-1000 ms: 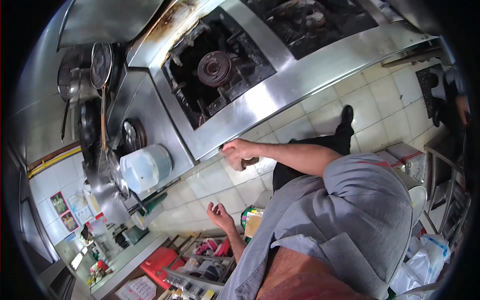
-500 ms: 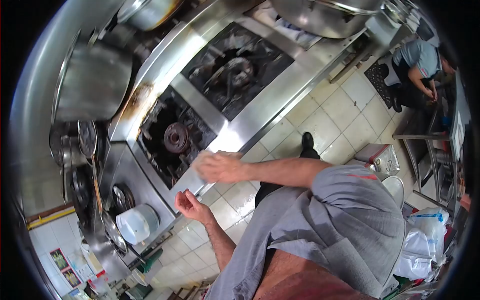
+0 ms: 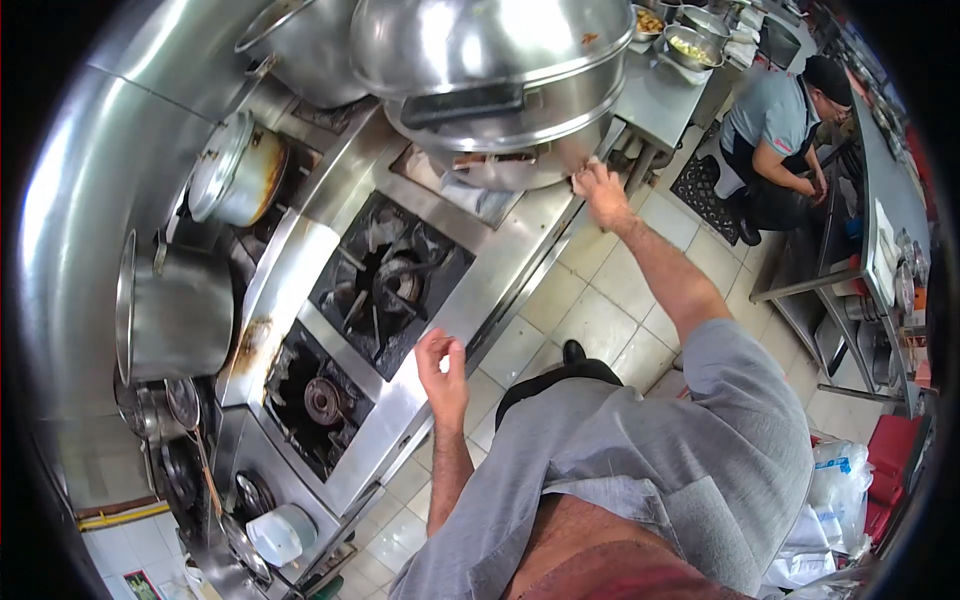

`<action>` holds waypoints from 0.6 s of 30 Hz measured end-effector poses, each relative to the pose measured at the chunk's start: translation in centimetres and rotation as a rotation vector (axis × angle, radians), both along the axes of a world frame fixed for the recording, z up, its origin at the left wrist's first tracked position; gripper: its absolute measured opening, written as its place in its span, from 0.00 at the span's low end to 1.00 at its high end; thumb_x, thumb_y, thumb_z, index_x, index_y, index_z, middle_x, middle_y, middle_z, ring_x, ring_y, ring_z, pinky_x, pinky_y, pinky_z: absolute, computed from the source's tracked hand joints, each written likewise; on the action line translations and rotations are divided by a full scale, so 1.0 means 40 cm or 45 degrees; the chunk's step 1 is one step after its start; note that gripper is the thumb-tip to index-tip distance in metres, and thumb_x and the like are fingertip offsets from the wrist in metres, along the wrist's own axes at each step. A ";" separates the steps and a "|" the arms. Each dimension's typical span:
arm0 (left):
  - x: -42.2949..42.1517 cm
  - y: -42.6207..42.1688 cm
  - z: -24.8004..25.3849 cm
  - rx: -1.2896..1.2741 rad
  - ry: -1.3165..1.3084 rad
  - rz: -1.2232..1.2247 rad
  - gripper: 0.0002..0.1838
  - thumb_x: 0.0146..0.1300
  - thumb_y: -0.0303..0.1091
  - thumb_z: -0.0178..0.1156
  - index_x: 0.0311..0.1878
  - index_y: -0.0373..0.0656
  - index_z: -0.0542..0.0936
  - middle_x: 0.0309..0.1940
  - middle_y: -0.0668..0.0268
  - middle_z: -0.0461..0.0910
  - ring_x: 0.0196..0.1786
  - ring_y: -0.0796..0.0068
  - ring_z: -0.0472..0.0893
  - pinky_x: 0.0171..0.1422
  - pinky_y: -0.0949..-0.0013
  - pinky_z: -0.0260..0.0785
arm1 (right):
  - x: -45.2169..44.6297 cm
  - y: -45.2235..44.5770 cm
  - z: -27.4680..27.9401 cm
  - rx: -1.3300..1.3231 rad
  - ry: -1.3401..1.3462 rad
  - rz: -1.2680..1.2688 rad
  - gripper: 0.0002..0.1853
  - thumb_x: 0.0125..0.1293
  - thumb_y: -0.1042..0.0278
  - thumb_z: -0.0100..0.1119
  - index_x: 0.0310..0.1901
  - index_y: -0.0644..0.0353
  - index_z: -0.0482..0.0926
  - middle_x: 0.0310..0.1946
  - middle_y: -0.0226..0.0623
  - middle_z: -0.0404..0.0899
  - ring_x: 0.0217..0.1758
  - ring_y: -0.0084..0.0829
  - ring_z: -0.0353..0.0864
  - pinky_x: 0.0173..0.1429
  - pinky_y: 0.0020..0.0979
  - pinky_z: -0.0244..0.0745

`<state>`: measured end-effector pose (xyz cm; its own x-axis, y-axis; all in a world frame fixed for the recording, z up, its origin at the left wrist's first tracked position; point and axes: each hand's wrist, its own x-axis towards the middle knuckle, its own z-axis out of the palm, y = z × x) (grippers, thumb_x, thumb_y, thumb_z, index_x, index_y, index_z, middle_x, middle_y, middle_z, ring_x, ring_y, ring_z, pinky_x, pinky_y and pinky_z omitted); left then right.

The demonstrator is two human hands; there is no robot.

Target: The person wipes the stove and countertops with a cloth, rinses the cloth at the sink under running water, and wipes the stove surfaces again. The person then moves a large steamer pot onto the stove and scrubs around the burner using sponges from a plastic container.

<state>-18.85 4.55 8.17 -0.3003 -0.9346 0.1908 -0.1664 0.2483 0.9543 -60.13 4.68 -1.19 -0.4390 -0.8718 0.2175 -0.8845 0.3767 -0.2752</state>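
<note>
My right hand [image 3: 604,196] reaches to the stove's front edge [image 3: 545,215], just below a large lidded steel pot [image 3: 500,120]. Its fingers are closed on something brownish and blurred, mostly hidden. My left hand [image 3: 441,372] hovers beside the steel front rim, fingers loosely curled and thumb apart, with nothing visible in it. Behind it lie two blackened burners, one [image 3: 398,285] beside the pot and one [image 3: 323,401] farther left. A light cloth [image 3: 470,200] lies partly under the pot.
Steel pots [image 3: 180,315] and a stained pot [image 3: 240,170] stand along the back. A white plastic tub [image 3: 281,533] is at the lower left. Across the tiled floor [image 3: 612,310], a co-worker [image 3: 775,135] stands by a steel counter [image 3: 875,190]. Plastic bags [image 3: 835,500] are at right.
The view has shifted along the stove toward the large pot. My right hand has swept along the front edge to the pot's side. My left hand has risen beside the rim.
</note>
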 end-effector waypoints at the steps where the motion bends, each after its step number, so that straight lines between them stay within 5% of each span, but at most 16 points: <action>1: -0.037 -0.010 0.007 0.060 0.034 -0.095 0.16 0.62 0.26 0.59 0.53 0.38 0.70 0.43 0.64 0.74 0.42 0.77 0.76 0.49 0.73 0.70 | -0.007 -0.002 -0.006 -0.137 -0.205 0.034 0.28 0.50 0.80 0.55 0.57 0.53 0.70 0.60 0.39 0.63 0.60 0.43 0.65 0.58 0.40 0.67; 4: -0.154 -0.040 0.057 0.154 0.088 -0.262 0.17 0.62 0.27 0.59 0.53 0.38 0.71 0.47 0.64 0.73 0.44 0.78 0.76 0.50 0.74 0.69 | -0.012 0.007 0.027 -0.321 -1.079 -0.134 0.20 0.56 0.73 0.58 0.53 0.60 0.73 0.47 0.44 0.75 0.51 0.42 0.75 0.56 0.38 0.71; 6: -0.229 -0.057 0.111 0.340 0.295 -0.369 0.18 0.63 0.27 0.58 0.55 0.39 0.70 0.48 0.66 0.73 0.47 0.78 0.75 0.53 0.74 0.67 | -0.034 0.036 0.035 -0.701 -2.121 -0.265 0.18 0.61 0.66 0.57 0.52 0.61 0.73 0.46 0.41 0.78 0.52 0.40 0.76 0.58 0.40 0.71; 7: -0.259 -0.075 0.118 0.349 0.370 -0.409 0.19 0.64 0.27 0.58 0.57 0.39 0.69 0.50 0.67 0.73 0.50 0.78 0.73 0.55 0.74 0.65 | -0.047 0.052 0.051 -0.741 -2.096 -0.293 0.18 0.61 0.66 0.57 0.52 0.61 0.73 0.46 0.41 0.78 0.52 0.40 0.76 0.58 0.40 0.71; 9: -0.321 -0.114 0.126 0.276 0.416 -0.447 0.20 0.66 0.28 0.55 0.61 0.38 0.67 0.54 0.64 0.72 0.55 0.74 0.72 0.59 0.71 0.65 | -0.091 0.080 0.091 -1.130 -2.669 -0.440 0.20 0.66 0.56 0.52 0.52 0.61 0.73 0.48 0.39 0.78 0.52 0.41 0.77 0.58 0.41 0.71; 10: -0.353 -0.133 0.130 0.248 0.462 -0.447 0.21 0.66 0.28 0.55 0.61 0.38 0.66 0.55 0.64 0.71 0.56 0.74 0.72 0.60 0.70 0.64 | -0.134 0.101 0.089 -1.173 -2.634 -0.442 0.20 0.66 0.56 0.52 0.52 0.61 0.73 0.48 0.39 0.78 0.52 0.41 0.77 0.58 0.41 0.71; 12: -0.419 -0.156 0.142 0.259 0.533 -0.444 0.22 0.68 0.31 0.54 0.63 0.39 0.65 0.57 0.64 0.70 0.58 0.75 0.69 0.60 0.69 0.62 | -0.216 0.124 0.112 -1.390 -2.945 0.463 0.23 0.67 0.49 0.46 0.52 0.60 0.73 0.49 0.40 0.78 0.52 0.41 0.77 0.60 0.41 0.71; 13: -0.448 -0.159 0.160 0.392 0.641 -0.428 0.20 0.68 0.33 0.53 0.61 0.40 0.66 0.56 0.65 0.70 0.58 0.75 0.69 0.59 0.69 0.61 | -0.249 0.096 0.132 -1.646 -2.650 -0.055 0.25 0.68 0.47 0.43 0.52 0.61 0.73 0.50 0.41 0.77 0.54 0.41 0.75 0.61 0.42 0.69; 15: -0.490 -0.187 0.145 0.513 0.764 -0.438 0.16 0.69 0.37 0.52 0.56 0.41 0.69 0.53 0.67 0.71 0.57 0.77 0.69 0.57 0.70 0.60 | -0.357 0.104 0.141 -1.625 -2.650 0.196 0.24 0.68 0.47 0.45 0.53 0.59 0.73 0.50 0.38 0.77 0.54 0.41 0.75 0.61 0.43 0.69; 16: -0.510 -0.186 0.155 0.513 0.745 -0.397 0.14 0.69 0.36 0.52 0.53 0.41 0.70 0.50 0.68 0.72 0.56 0.77 0.69 0.57 0.70 0.60 | -0.392 0.093 0.184 -1.710 -2.618 0.044 0.20 0.67 0.55 0.45 0.51 0.60 0.75 0.47 0.42 0.78 0.48 0.42 0.77 0.52 0.44 0.74; 18: -0.572 -0.183 0.180 0.324 0.746 -0.210 0.14 0.69 0.34 0.52 0.54 0.40 0.70 0.50 0.68 0.73 0.55 0.77 0.69 0.57 0.70 0.60 | -0.526 0.022 0.247 -1.604 -2.589 0.012 0.24 0.70 0.50 0.42 0.55 0.61 0.72 0.52 0.42 0.76 0.54 0.44 0.75 0.56 0.45 0.72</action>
<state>-41.72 -2.76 15.38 -0.3567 -0.9228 0.1455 0.4193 -0.0189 0.9077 -81.17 5.54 8.68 -0.6901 -0.7175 -0.0941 0.6739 -0.5899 -0.4449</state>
